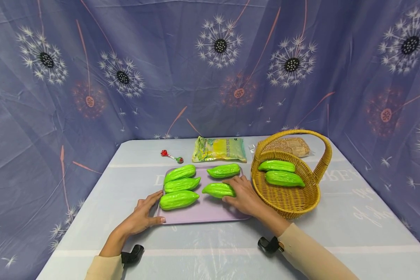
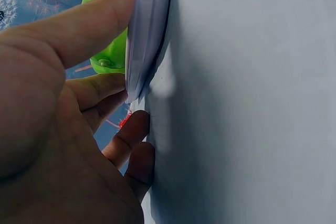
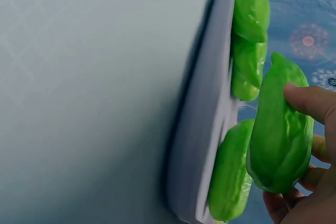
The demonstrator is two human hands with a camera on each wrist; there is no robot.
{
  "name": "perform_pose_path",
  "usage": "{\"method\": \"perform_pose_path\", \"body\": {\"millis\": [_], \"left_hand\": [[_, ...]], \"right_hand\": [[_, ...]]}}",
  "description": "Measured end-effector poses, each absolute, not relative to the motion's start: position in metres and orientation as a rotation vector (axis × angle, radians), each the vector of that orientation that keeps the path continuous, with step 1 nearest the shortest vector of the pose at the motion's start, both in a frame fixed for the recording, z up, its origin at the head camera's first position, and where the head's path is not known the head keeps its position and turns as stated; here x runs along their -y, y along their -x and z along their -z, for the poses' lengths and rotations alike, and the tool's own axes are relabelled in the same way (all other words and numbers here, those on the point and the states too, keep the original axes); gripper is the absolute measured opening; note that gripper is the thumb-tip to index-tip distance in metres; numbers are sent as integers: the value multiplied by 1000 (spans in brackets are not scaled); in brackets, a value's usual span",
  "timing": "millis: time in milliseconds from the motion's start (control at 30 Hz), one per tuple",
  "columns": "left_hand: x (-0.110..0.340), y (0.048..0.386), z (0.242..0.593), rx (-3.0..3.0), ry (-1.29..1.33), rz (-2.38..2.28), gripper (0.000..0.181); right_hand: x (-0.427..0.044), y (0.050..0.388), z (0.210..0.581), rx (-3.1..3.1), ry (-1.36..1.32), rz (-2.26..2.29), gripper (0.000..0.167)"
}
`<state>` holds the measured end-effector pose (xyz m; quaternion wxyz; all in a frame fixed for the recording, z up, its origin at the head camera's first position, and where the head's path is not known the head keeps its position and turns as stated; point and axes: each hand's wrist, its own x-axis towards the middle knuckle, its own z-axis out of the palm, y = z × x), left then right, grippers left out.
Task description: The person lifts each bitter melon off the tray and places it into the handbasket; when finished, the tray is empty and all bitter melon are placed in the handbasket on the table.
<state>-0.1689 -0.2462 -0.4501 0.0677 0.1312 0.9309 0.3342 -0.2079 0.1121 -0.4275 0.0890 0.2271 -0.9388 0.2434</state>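
On the purple tray [image 1: 203, 212], three green bitter-melon-shaped vegetables [image 1: 179, 200] lie stacked in a column at the left. Another green vegetable [image 1: 224, 170] rests at the tray's upper right. Below it, my right hand [image 1: 244, 195] grips one green vegetable [image 1: 218, 190] by its right end; the right wrist view shows this vegetable [image 3: 281, 124] between thumb and fingers. My left hand [image 1: 143, 216] touches the tray's left edge, thumb at the lower corner, fingers higher up. In the left wrist view, the left hand [image 2: 68, 108] has thumb and fingertips against the tray rim [image 2: 149, 30].
A yellow wicker basket [image 1: 287, 198] with a tall handle stands right of the tray, holding two green vegetables [image 1: 284, 179]. Behind the tray lie a yellow-green packet [image 1: 219, 149] and two wrapped lollipops [image 1: 172, 156]. A clear bag of brown food [image 1: 292, 146] lies behind the basket.
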Motion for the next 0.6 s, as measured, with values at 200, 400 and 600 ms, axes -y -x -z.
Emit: {"method": "perform_pose_path", "body": {"millis": [200,400,600], "left_hand": [[247,169,451,-2806,-401,-1008,87],[246,169,451,-2805,-403,-1015,87],[246,168,450,-2801,-397,-1006,87]], "right_hand": [[-116,202,415,2752,-677,-783,54],[-125,197,403,2693,-699,-843,53],[-139,193,390,2665,-699,-851,52]]}}
